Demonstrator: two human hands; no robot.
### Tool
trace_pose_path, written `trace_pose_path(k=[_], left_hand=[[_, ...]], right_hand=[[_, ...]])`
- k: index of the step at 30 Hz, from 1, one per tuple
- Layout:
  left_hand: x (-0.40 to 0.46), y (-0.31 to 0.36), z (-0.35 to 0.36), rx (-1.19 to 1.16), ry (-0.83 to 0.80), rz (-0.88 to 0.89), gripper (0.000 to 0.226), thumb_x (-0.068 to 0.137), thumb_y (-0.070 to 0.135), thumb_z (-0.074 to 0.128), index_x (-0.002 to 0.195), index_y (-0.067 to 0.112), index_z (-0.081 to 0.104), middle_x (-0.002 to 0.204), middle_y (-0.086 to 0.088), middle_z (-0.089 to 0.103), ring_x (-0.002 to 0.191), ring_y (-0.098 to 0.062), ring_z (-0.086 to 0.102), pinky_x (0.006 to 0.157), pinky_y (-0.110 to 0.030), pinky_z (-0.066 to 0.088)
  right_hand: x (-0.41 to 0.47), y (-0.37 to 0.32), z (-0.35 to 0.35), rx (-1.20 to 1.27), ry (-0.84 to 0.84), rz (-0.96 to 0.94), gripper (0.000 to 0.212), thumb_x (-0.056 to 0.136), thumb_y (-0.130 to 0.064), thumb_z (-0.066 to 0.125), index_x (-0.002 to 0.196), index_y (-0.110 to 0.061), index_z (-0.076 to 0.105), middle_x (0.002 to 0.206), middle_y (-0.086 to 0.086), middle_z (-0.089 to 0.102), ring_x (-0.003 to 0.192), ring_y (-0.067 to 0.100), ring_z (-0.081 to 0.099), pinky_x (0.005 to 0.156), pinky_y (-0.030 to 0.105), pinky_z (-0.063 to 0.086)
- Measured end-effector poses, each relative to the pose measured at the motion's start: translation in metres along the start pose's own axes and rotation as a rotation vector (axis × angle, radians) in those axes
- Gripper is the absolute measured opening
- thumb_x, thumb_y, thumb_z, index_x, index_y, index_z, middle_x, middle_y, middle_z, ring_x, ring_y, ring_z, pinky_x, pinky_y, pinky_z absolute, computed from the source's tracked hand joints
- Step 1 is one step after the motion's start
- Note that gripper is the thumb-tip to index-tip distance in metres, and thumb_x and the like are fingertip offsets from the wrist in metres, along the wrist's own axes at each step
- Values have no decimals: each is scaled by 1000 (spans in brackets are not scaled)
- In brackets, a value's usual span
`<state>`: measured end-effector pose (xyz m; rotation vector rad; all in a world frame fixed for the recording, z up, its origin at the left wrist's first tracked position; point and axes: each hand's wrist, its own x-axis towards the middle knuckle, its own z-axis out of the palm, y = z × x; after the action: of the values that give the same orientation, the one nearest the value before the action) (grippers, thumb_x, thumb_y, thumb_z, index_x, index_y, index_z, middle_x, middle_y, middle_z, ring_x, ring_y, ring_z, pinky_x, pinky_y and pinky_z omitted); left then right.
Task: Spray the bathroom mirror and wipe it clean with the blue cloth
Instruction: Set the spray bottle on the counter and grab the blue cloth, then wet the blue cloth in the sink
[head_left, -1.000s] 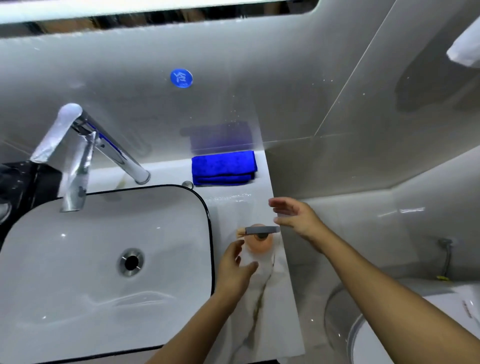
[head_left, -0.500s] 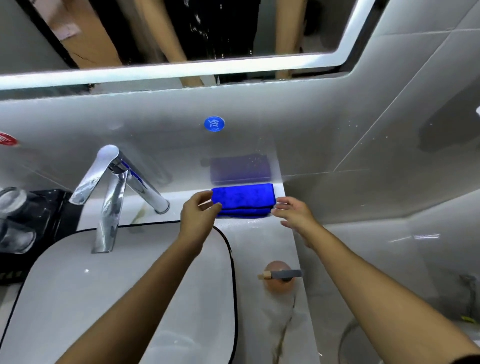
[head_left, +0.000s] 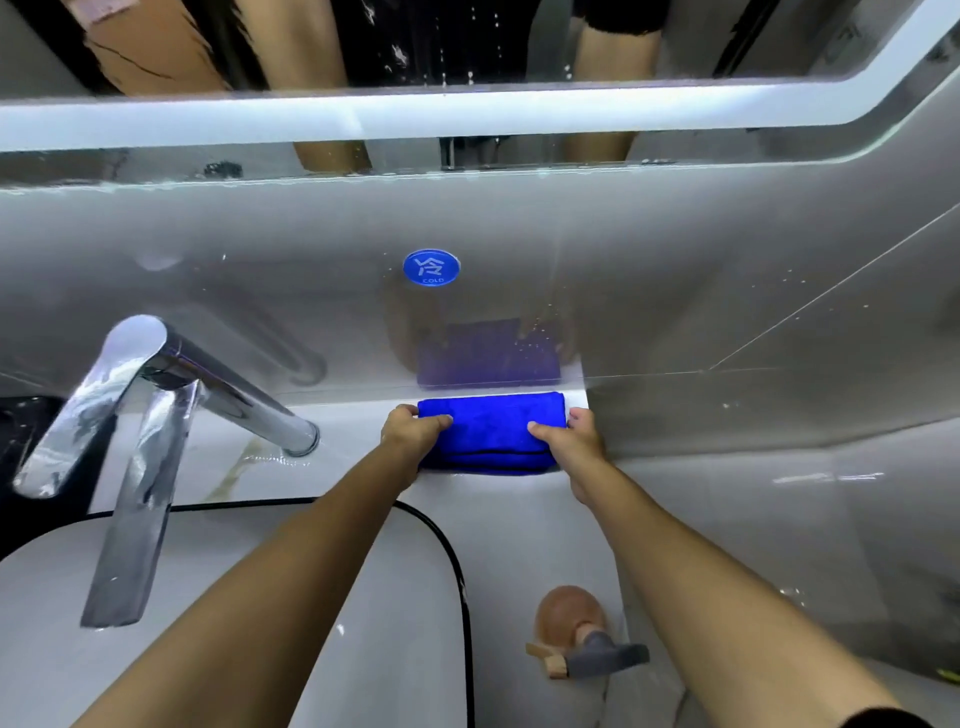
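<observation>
Head view: at far left a chrome faucet (head_left: 156, 447) is seen over the white basin (head_left: 62, 623). The folded blue cloth (head_left: 491, 428), lying on the counter (head_left: 519, 525) against the back wall under the mirror (head_left: 467, 41), is gripped at its left end by the left hand (head_left: 410, 434) and at its right end by the right hand (head_left: 574, 439), thumbs laid on top. A spray bottle (head_left: 571, 618) stands nearer, lower right.

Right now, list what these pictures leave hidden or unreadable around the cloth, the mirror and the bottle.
- Mirror, head view: only its bottom strip shows; the top edge cuts off the rest.
- Cloth: both ends covered by the left hand and right hand; whether it is lifted cannot be told.
- Bottle: seen from above, so its fill level and any label are hidden.
- Sink: the forearms hide much of the bowl.
</observation>
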<state>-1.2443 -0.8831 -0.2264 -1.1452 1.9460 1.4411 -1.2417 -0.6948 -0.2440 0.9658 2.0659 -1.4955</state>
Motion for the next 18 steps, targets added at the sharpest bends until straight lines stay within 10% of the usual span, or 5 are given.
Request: trace_pose_path(k=[15, 18], left_hand=[[-25, 16, -22, -281, -18, -38, 21, 84, -3, 68, 81, 9, 50, 92, -12, 57, 65, -16, 52, 63, -32, 49], [-58, 19, -46, -346, -13, 80, 19, 85, -1, 68, 100, 4, 57, 92, -10, 58, 68, -12, 54, 56, -26, 48]], right_hand=[[-26, -22, -9, 203, -150, 66, 22, 75, -15, 78, 95, -10, 69, 98, 9, 74, 86, 25, 68, 65, 28, 50], [-60, -40, -17, 229, -236, 21, 27, 80, -19, 75, 105, -15, 65, 98, 4, 71, 81, 20, 66, 69, 31, 52]])
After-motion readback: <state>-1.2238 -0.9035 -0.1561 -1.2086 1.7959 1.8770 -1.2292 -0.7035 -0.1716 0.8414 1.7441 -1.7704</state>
